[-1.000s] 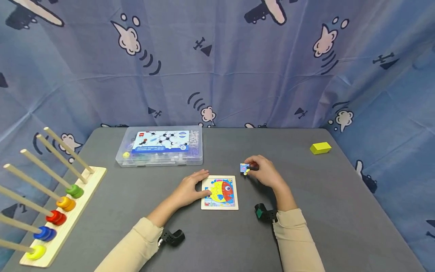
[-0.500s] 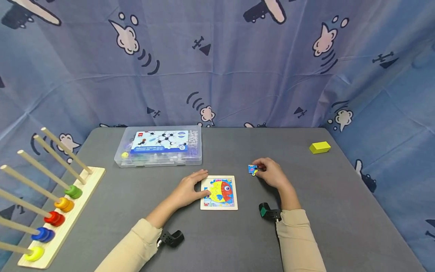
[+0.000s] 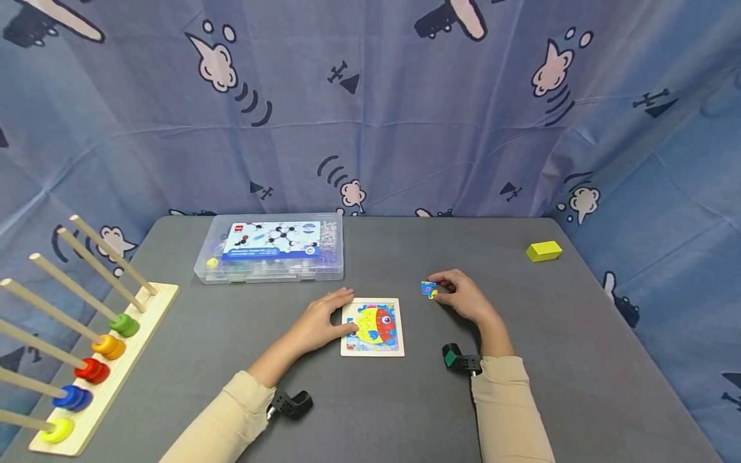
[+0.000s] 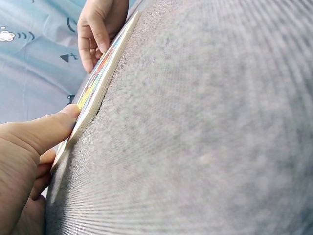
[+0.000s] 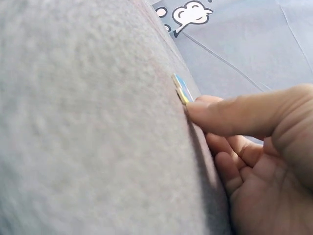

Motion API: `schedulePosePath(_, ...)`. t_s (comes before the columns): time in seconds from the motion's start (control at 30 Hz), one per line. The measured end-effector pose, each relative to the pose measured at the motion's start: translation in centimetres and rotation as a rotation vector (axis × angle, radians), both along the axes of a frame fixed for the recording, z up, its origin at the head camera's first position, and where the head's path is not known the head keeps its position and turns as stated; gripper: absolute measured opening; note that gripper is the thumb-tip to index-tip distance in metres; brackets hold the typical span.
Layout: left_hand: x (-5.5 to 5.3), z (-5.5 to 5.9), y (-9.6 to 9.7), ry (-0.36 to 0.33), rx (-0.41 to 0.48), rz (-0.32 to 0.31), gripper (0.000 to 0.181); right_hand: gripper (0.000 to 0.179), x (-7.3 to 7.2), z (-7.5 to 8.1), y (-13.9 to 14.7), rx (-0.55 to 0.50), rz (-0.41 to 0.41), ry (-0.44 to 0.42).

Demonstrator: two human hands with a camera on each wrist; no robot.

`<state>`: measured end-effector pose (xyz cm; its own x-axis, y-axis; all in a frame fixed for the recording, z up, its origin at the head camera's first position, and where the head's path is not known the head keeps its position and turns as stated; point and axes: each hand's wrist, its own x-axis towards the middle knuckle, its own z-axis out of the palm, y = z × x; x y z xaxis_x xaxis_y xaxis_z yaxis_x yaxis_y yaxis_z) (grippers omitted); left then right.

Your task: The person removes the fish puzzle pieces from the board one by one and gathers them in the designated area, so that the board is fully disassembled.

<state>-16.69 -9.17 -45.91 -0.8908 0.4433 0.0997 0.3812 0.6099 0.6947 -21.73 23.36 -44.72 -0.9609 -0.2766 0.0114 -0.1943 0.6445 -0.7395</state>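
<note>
Works at gray table point(image 3: 579, 347) before blue curtain point(image 3: 405, 128), kit box point(image 3: 272, 247) and peg rack point(image 3: 132, 345) left, yellow block point(image 3: 543, 251) right, resting spread left hand point(image 3: 318, 325) on fish puzzle point(image 3: 379, 328), pinching puzzle piece point(image 3: 428, 288) beside it in right hand point(image 3: 465, 300).

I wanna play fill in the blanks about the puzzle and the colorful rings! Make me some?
1. The wooden-framed puzzle shows a picture of a ____.
2. The hand pinching the loose puzzle piece is the person's ____ one.
3. The block far off to the right is coloured ____.
4. On the peg rack, the red rings sit between the blue rings and the ____ ones.

Missing words: fish; right; yellow; orange.
</note>
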Motion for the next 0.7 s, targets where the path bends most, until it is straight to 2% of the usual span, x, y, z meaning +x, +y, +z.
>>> schedulePosePath(0.43,0.0,0.1,-0.3,0.011,-0.012,0.004,0.063,0.047,0.2,1.2,-0.3,-0.066,0.004,-0.064)
schedulePosePath(0.7,-0.1,-0.2,-0.1,0.025,-0.013,-0.004,0.063,0.054,0.7,2.9,-1.3,-0.089,0.025,-0.118)
